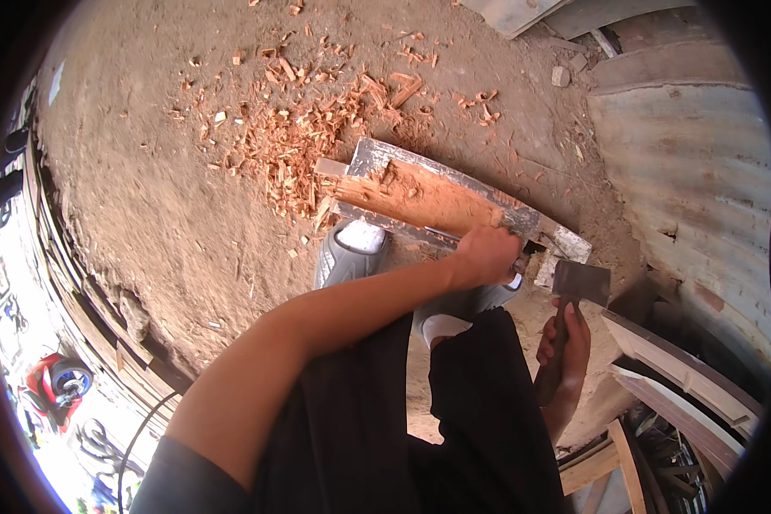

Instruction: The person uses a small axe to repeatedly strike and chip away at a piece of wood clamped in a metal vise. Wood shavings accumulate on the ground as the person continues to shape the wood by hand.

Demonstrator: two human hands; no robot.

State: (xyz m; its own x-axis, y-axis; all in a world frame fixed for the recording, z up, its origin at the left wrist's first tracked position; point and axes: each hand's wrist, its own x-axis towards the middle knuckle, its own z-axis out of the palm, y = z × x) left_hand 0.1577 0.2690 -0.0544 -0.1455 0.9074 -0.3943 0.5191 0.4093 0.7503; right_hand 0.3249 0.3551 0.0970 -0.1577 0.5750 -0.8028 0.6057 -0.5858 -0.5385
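A block of wood (437, 202) with worn, peeling paint lies on the ground by my feet, its upper side cut into a long hollow of fresh orange wood. My left hand (488, 255) is closed at the near right end of that hollow, around what looks like a chisel (441, 234). Only a thin strip of its metal shows; my fingers hide most of the tool. My right hand (568, 338) grips the dark handle of a mallet (582, 283). The mallet's blocky head is raised just right of the wood, apart from my left hand.
Wood chips (304, 146) are strewn over the dirt floor beyond the block. My grey shoe (349, 254) rests against its near side. Corrugated metal sheeting (681, 180) stands at right, above wooden panels (681, 368). A red motorcycle (51, 390) is outside at left.
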